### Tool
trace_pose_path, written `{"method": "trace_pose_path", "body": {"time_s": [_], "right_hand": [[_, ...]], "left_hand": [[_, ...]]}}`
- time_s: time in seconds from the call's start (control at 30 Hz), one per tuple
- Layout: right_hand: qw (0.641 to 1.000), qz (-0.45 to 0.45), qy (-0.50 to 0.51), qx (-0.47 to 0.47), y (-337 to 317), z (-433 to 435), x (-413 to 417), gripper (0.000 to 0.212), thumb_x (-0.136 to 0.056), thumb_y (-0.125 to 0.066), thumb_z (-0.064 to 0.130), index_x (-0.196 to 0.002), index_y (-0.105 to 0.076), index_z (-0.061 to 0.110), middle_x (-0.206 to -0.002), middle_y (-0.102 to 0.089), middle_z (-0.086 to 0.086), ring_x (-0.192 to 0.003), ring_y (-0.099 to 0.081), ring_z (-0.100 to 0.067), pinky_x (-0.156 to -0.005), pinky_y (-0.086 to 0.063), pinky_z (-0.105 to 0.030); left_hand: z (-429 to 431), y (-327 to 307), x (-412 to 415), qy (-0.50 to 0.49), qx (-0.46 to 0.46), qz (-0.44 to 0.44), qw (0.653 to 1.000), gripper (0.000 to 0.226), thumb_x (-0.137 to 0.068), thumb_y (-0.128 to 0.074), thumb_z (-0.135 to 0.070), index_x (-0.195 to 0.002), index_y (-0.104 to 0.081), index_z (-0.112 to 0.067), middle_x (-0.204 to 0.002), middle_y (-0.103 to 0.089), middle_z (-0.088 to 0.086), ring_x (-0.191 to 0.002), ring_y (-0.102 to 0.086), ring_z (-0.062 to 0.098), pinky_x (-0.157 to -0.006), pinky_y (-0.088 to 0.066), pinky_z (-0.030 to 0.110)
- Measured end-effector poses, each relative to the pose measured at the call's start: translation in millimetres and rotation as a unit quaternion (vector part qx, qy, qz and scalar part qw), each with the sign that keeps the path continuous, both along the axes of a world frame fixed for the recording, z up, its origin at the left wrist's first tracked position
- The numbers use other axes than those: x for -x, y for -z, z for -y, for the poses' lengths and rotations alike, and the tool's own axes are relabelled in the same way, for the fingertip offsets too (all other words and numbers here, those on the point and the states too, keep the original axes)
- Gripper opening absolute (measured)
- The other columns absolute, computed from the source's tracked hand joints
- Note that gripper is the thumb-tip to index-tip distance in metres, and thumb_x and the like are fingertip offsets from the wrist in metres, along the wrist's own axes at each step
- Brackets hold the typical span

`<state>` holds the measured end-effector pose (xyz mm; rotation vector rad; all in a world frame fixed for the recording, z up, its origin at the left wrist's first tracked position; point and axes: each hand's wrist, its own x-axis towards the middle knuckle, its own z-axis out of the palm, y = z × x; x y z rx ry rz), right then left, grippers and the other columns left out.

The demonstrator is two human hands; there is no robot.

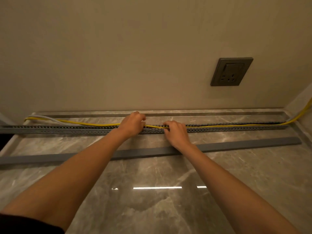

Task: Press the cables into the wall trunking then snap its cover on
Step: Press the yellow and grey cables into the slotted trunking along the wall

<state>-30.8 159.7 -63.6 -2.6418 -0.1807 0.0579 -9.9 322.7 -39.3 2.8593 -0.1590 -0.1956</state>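
Observation:
A long grey slotted trunking [67, 130] lies across the marble counter near the wall. A yellow cable [87, 123] runs along it, lifted out on the left and lying in the channel on the right, beside a white cable [49, 118] at the far left. My left hand [132, 123] grips the yellow cable at the trunking's middle. My right hand [176, 132] pinches the same cable just to the right, fingertips on the trunking's edge. The flat grey cover [244, 143] lies loose on the counter in front, under both forearms.
A dark wall socket [231, 71] sits on the beige wall at upper right. The marble counter [160, 191] stretches toward me, glossy with light reflections. The yellow cable climbs away at the right corner [307, 107]. A low marble upstand runs along the wall.

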Motion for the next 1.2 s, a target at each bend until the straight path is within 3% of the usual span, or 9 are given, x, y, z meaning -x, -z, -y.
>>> {"method": "trace_pose_path", "body": {"time_s": [0.13,0.33,0.4,0.5,0.63,0.8,1.0,1.1,1.2], "right_hand": [[1.000,0.001,-0.003,-0.025,2,-38,1,0.026,-0.092,-0.049,0.014,-0.115,-0.061,0.014,-0.119,-0.065,-0.010,-0.113,-0.055,-0.028,-0.107,-0.032,-0.044],[0.998,-0.007,0.035,-0.052,1,-71,2,0.025,-0.089,-0.055,0.013,-0.113,-0.062,0.013,-0.117,-0.066,-0.011,-0.112,-0.054,-0.030,-0.106,-0.032,-0.043],[0.997,-0.011,0.049,-0.055,1,-74,1,0.023,-0.088,-0.057,0.013,-0.110,-0.063,0.013,-0.114,-0.067,-0.012,-0.110,-0.055,-0.030,-0.104,-0.034,-0.042],[0.996,-0.015,0.061,-0.058,1,-75,0,0.022,-0.087,-0.058,0.012,-0.108,-0.066,0.011,-0.111,-0.068,-0.013,-0.108,-0.057,-0.031,-0.102,-0.037,-0.042],[0.994,-0.019,0.084,-0.068,3,-77,-2,0.021,-0.086,-0.060,0.010,-0.104,-0.070,0.011,-0.107,-0.071,-0.015,-0.106,-0.058,-0.033,-0.098,-0.043,-0.041],[0.992,-0.029,0.097,-0.069,2,-77,-2,0.023,-0.085,-0.063,0.010,-0.106,-0.070,0.009,-0.111,-0.071,-0.015,-0.109,-0.058,-0.032,-0.097,-0.045,-0.039],[0.995,-0.019,0.079,-0.056,1,-78,1,0.022,-0.087,-0.059,0.009,-0.106,-0.070,0.006,-0.105,-0.071,-0.020,-0.102,-0.060,-0.036,-0.095,-0.046,-0.042],[0.998,0.002,0.055,-0.031,1,-79,3,0.021,-0.089,-0.054,0.004,-0.101,-0.070,0.001,-0.104,-0.067,-0.023,-0.101,-0.059,-0.037,-0.094,-0.045,-0.044],[0.998,0.040,0.041,-0.015,3,-83,8,0.022,-0.086,-0.050,-0.005,-0.100,-0.068,-0.005,-0.108,-0.061,-0.022,-0.104,-0.055,-0.036,-0.090,-0.046,-0.039]], "left_hand": [[-33,0,0,0.004,0.004,-0.066,0.998,0.025,-0.094,-0.054,-0.020,-0.105,-0.067,-0.002,-0.108,-0.067,0.020,-0.101,-0.059,0.032,-0.084,-0.047,0.039],[-58,2,-8,0.001,0.056,-0.063,0.996,0.024,-0.085,-0.066,-0.024,-0.092,-0.068,-0.001,-0.096,-0.067,0.019,-0.082,-0.055,0.026,-0.069,-0.038,0.031],[-63,3,-13,0.008,0.063,-0.067,0.996,0.022,-0.082,-0.070,-0.026,-0.076,-0.060,-0.007,-0.085,-0.060,0.014,-0.077,-0.050,0.021,-0.067,-0.036,0.030],[-67,2,-15,0.034,0.053,-0.061,0.996,0.039,-0.081,-0.070,-0.030,-0.058,-0.041,-0.018,-0.084,-0.058,0.014,-0.077,-0.050,0.023,-0.065,-0.037,0.033],[-70,3,-8,0.087,0.012,-0.001,0.996,0.030,-0.083,-0.067,-0.032,-0.073,-0.046,-0.013,-0.103,-0.063,0.016,-0.096,-0.057,0.031,-0.077,-0.045,0.040],[-71,7,3,0.081,0.038,0.065,0.994,0.028,-0.086,-0.063,-0.032,-0.090,-0.060,-0.004,-0.100,-0.065,0.012,-0.092,-0.058,0.029,-0.074,-0.045,0.038],[-66,8,6,0.022,0.060,0.064,0.996,0.021,-0.085,-0.065,-0.027,-0.078,-0.060,-0.009,-0.095,-0.069,0.013,-0.092,-0.061,0.031,-0.072,-0.045,0.035],[-60,8,1,-0.016,0.069,0.020,0.997,0.039,-0.083,-0.068,-0.023,-0.055,-0.042,-0.016,-0.081,-0.060,0.011,-0.090,-0.061,0.032,-0.071,-0.046,0.036],[-57,10,-1,-0.042,0.094,0.010,0.995,0.048,-0.081,-0.071,-0.018,-0.049,-0.036,-0.020,-0.080,-0.055,0.008,-0.086,-0.060,0.030,-0.072,-0.046,0.037]]}}
